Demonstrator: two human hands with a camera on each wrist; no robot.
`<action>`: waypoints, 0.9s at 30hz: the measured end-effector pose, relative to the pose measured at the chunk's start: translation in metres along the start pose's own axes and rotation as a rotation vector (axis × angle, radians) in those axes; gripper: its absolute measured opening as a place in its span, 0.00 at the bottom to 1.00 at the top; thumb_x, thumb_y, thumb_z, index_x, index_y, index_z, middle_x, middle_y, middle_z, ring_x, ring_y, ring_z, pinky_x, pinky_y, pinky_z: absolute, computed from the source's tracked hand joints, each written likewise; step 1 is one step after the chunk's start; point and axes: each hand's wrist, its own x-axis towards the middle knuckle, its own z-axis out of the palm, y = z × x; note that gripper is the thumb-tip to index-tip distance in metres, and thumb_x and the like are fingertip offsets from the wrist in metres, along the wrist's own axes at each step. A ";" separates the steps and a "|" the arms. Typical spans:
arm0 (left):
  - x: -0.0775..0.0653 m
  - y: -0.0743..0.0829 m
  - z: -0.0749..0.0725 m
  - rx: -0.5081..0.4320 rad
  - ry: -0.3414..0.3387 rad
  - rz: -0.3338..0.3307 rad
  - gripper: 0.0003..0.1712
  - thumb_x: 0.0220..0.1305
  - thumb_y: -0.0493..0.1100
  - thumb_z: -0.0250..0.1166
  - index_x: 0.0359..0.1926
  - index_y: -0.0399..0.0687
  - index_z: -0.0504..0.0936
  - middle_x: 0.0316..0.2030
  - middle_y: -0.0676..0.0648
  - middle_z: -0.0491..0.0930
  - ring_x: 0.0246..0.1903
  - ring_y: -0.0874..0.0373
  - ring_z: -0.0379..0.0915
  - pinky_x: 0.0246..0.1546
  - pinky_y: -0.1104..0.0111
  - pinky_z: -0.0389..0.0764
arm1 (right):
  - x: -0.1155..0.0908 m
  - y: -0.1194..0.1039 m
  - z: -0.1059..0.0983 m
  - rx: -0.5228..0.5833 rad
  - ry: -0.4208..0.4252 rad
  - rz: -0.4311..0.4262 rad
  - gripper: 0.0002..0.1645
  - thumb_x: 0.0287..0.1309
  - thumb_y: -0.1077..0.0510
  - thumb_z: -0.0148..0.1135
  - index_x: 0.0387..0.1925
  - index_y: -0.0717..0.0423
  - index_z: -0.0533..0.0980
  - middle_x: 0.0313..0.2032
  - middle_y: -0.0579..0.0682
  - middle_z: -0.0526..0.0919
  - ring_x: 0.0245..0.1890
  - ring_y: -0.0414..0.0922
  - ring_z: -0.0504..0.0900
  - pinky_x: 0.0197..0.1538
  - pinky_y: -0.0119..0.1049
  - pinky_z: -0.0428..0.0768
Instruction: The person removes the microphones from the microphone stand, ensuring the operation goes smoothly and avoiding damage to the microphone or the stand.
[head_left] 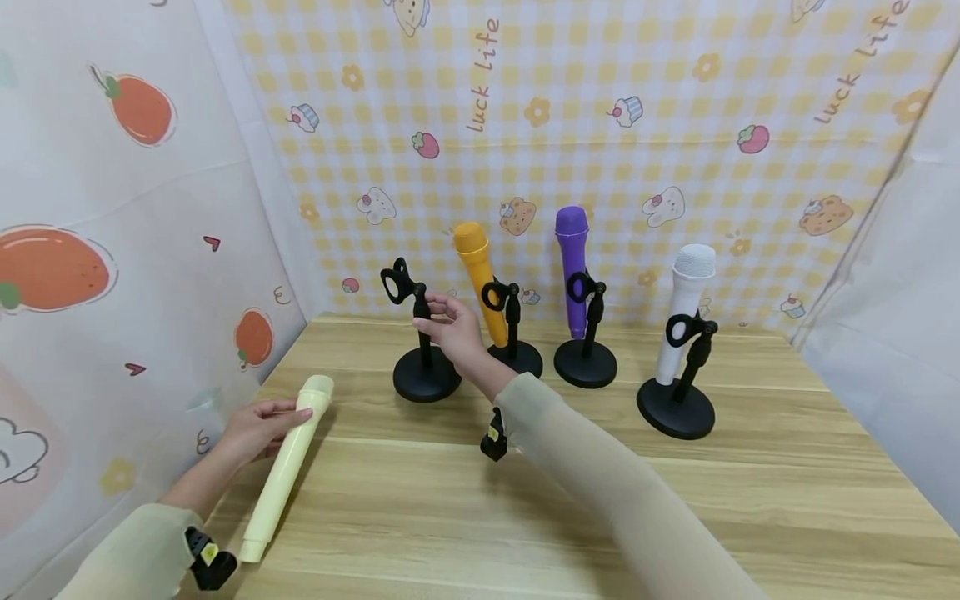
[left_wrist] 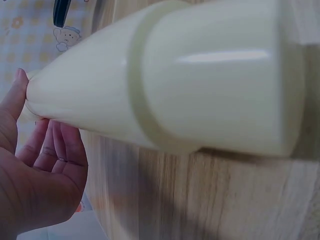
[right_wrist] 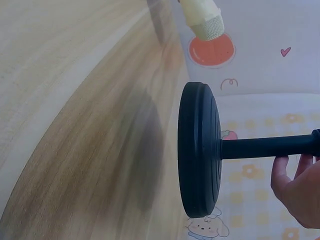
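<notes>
A pale yellow microphone (head_left: 288,467) slants at the left of the table, its head pointing away and its tail toward me. My left hand (head_left: 258,429) pinches it just below the head, thumb on one side and fingers on the other; the left wrist view shows the tail end (left_wrist: 225,75) large and close. My right hand (head_left: 455,329) holds the upright pole of a black microphone stand (head_left: 424,379) whose clip (head_left: 401,282) holds nothing. Seen from the right wrist, fingers (right_wrist: 281,172) are at the pole and the round base (right_wrist: 197,150) casts a shadow beside it.
To the right stand three more black stands, holding an orange microphone (head_left: 480,279), a purple microphone (head_left: 573,267) and a white microphone (head_left: 684,308). The orange one is close beside my right hand. Patterned cloth (head_left: 600,108) hangs behind the wooden table (head_left: 420,500) and along its left side.
</notes>
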 end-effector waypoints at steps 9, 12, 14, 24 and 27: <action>-0.001 -0.005 -0.009 0.058 -0.028 -0.014 0.40 0.59 0.60 0.68 0.62 0.36 0.72 0.37 0.57 0.78 0.34 0.60 0.75 0.33 0.66 0.77 | 0.006 0.007 0.007 0.004 0.033 -0.022 0.22 0.52 0.68 0.71 0.50 0.52 0.80 0.40 0.50 0.82 0.42 0.45 0.83 0.44 0.41 0.83; -0.001 -0.007 -0.011 0.075 -0.026 -0.018 0.42 0.59 0.61 0.68 0.63 0.35 0.70 0.38 0.56 0.78 0.35 0.60 0.74 0.33 0.65 0.77 | 0.008 0.010 0.009 0.011 0.043 -0.020 0.22 0.53 0.68 0.70 0.50 0.52 0.80 0.40 0.49 0.82 0.41 0.45 0.83 0.43 0.40 0.83; -0.001 -0.008 -0.011 0.076 -0.023 -0.017 0.43 0.60 0.61 0.68 0.64 0.34 0.69 0.38 0.56 0.79 0.34 0.60 0.75 0.33 0.65 0.78 | 0.009 0.011 0.010 0.014 0.049 -0.016 0.22 0.53 0.68 0.70 0.50 0.52 0.80 0.40 0.49 0.82 0.41 0.44 0.83 0.41 0.39 0.82; 0.001 -0.016 -0.010 0.061 -0.004 -0.013 0.42 0.58 0.60 0.69 0.63 0.35 0.72 0.37 0.57 0.79 0.34 0.62 0.76 0.31 0.65 0.78 | 0.016 0.017 0.012 -0.018 0.066 -0.012 0.21 0.54 0.67 0.70 0.50 0.51 0.80 0.40 0.48 0.81 0.42 0.44 0.83 0.42 0.41 0.82; 0.001 -0.018 -0.009 0.053 0.012 -0.017 0.41 0.57 0.60 0.70 0.62 0.36 0.73 0.36 0.58 0.79 0.32 0.62 0.76 0.30 0.66 0.78 | 0.020 0.018 0.012 -0.012 0.072 -0.002 0.21 0.54 0.68 0.70 0.50 0.51 0.80 0.40 0.49 0.81 0.42 0.44 0.83 0.43 0.42 0.82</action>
